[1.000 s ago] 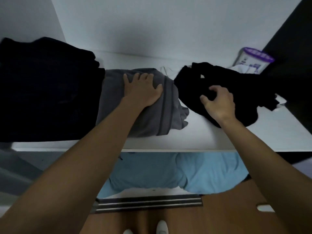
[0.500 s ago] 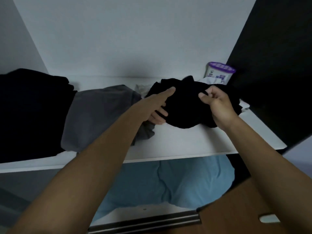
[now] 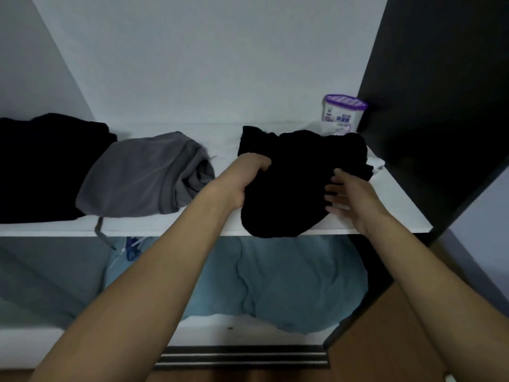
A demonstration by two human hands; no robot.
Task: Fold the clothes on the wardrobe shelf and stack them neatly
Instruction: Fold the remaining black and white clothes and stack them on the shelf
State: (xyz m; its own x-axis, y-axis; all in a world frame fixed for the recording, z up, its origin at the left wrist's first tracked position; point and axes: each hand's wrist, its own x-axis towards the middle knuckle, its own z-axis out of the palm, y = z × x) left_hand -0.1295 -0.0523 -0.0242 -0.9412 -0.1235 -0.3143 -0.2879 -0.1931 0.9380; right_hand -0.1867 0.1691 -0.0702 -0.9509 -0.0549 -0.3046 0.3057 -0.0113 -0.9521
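Far left sits a dark clothes pile (image 3: 41, 166), with a folded grey fabric garment (image 3: 143, 172) right beside it. The left hand (image 3: 248, 172) has its fingers curled into the crumpled black cloth garment (image 3: 289, 194) on the white wardrobe shelf (image 3: 192, 230). The right hand (image 3: 349, 197), fingers straight and spread, touches its right side.

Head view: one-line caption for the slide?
Left hand grips a crumpled black garment on the white wardrobe shelf, right hand open at its right edge; grey garment lies to the left.
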